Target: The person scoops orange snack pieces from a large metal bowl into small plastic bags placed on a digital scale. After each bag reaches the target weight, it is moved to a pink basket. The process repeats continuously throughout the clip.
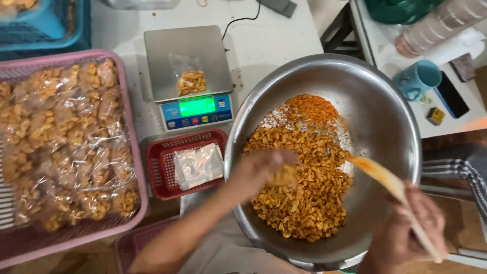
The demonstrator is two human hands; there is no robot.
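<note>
Blurred hands, cropped edges, hidden snack pieces

The left hand (266,170) is smeared by motion blur over the spiced nuts (304,187), so its fingers and whatever they pinch cannot be made out. The right hand (411,228) is partly cut by the bottom edge, and the lower end of its wooden spatula (390,185) blurs into the fingers. The steel bowl (390,116) loses its near rim below the frame. The pink basket (129,127) runs off the left edge, its bagged snacks (66,142) veiled by glare. The scale's display (197,106) is too small to read. The blue crate (45,25) and stacked cups (441,23) are cropped at the top.
</note>
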